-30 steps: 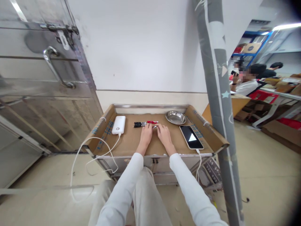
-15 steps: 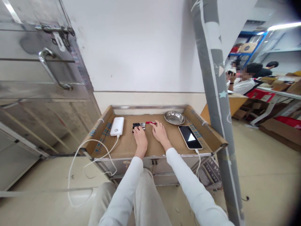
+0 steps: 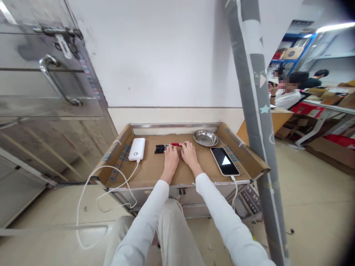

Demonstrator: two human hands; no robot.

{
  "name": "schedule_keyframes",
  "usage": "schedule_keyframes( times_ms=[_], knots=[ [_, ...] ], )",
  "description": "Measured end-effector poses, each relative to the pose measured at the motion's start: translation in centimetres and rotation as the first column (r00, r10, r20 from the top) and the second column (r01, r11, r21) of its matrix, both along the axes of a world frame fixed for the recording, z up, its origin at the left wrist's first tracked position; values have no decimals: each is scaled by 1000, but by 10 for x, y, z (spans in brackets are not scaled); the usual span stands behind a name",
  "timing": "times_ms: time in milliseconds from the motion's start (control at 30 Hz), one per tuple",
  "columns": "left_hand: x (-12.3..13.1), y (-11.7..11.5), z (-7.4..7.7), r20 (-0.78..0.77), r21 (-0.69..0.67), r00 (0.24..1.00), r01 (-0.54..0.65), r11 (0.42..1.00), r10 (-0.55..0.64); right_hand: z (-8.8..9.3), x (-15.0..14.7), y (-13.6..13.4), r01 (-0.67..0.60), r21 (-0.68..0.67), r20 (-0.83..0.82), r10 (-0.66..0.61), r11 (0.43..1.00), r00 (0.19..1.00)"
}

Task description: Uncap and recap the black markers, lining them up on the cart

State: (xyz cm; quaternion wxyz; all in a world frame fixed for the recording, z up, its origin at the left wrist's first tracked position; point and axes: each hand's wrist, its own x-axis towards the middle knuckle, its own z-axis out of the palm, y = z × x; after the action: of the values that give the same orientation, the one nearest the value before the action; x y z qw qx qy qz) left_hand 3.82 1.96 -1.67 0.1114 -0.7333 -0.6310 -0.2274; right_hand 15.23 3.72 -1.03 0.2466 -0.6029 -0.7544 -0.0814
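Observation:
Several black pens (image 3: 160,149) lie side by side on the brown cardboard surface (image 3: 149,170). A red pen (image 3: 175,144) lies to their right. My left hand (image 3: 171,159) rests over the right ends of the black pens, fingertips close to the red pen; what its fingers hold, if anything, is hidden. My right hand (image 3: 189,153) is beside it, with its fingertips at the right end of the red pen. Whether those fingers grip the pen is too small to tell.
A white power bank (image 3: 137,149) with a cable lies left. A round metal dish (image 3: 205,138) stands back right, with a phone (image 3: 225,161) in front of it. A wrapped grey pole (image 3: 256,111) rises at the right. People sit beyond.
My left hand has moved right, from over the black pens to their right ends near the red pen, uncovering more of them. My right hand has shifted only slightly.

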Motion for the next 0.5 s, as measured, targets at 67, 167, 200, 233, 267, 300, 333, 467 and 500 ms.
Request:
schedule_keyframes(
  times_ms=[67, 167, 200, 233, 267, 300, 333, 467, 500],
  knots=[
    [2, 5, -1, 2, -8, 1000, 0, 1000, 0, -2, 1, 2, 42, -12, -1, -42, 999, 999],
    [2, 9, 0, 26, -24, 999, -38, 999, 38, -5, 1, 3, 60, -29, 0, -60, 998, 998],
    [2, 9, 0, 28, -31, 999, -37, 999, 38, -6, 2, 3, 53, -31, 0, -53, 998, 999],
    [2, 9, 0, 27, -37, 999, -28, 999, 29, -6, 2, 2, 44, -33, -2, -44, 999, 999],
    [1, 9, 1, 26, -43, 999, -17, 999, 18, -7, 3, 1, 35, -34, -4, -35, 999, 999],
    [1, 8, 1, 26, -47, 1000, -8, 999, 9, -8, 3, 1, 25, -36, -7, -25, 999, 1000],
    [1, 8, 1, 28, -50, 1000, -2, 999, 4, -8, 4, 0, 24, -37, -16, -24, 999, 1000],
    [1, 8, 3, 33, -58, 999, 3, 998, -1, -10, 6, -1, 33, -50, -55, -36, 998, 998],
    [1, 8, 3, 32, -57, 999, 4, 998, -3, -11, 7, -1, 28, -49, -65, -31, 998, 997]
  ],
)
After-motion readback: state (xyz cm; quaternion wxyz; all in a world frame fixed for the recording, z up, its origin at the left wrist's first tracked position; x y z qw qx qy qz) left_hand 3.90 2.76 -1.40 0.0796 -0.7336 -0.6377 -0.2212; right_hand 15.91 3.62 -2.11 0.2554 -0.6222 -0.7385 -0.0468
